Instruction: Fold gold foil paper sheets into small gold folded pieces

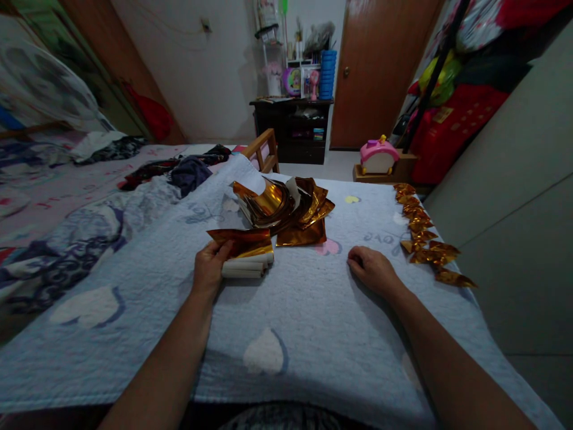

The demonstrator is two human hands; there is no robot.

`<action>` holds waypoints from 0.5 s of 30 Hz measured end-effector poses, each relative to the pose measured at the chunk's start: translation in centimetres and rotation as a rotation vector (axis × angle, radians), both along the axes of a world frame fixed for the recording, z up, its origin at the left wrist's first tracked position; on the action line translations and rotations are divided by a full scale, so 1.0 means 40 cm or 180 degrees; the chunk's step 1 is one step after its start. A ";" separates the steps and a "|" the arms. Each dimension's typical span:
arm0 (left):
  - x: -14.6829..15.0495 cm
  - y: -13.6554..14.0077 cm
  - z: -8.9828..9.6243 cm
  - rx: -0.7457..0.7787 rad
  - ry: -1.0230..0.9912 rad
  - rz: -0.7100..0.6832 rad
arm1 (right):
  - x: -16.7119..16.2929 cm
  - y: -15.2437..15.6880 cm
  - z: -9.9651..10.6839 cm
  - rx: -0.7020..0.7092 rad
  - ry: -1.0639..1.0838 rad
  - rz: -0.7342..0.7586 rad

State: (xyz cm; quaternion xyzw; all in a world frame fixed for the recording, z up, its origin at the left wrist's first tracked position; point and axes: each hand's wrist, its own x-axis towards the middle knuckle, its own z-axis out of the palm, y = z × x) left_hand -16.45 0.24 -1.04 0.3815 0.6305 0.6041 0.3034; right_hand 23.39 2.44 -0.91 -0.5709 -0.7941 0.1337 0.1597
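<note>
My left hand (pixel 210 263) pinches the left edge of a gold foil paper sheet (pixel 250 239). Right under that sheet, beside my fingers, lie pale grey paper rolls (pixel 246 267). My right hand (pixel 369 267) rests on the pale blue cover (pixel 308 322), its fingers curled in and nothing visible in them. Beyond my hands is a loose, fanned pile of gold foil sheets (pixel 273 200), some showing pale backs. Folded gold foil pieces (pixel 418 227), with pointed ends, form a row along the cover's right edge.
A bed with rumpled bedding (pixel 80 227) stands at the left, with a white fan (pixel 49 77) behind it. Past the far edge are a wooden chair (pixel 268 149), a dark cabinet (pixel 290 128) and a pink toy case (pixel 379 155). A pale panel (pixel 514 209) borders the right side.
</note>
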 end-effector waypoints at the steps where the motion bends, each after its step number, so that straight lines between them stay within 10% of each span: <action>1: 0.001 0.001 0.001 0.0059 0.0014 0.0025 | 0.000 0.000 0.000 -0.0013 -0.0005 0.0006; 15: 0.016 -0.013 0.028 0.0000 -0.0168 0.0105 | -0.002 0.000 0.007 -0.0050 -0.0016 0.0004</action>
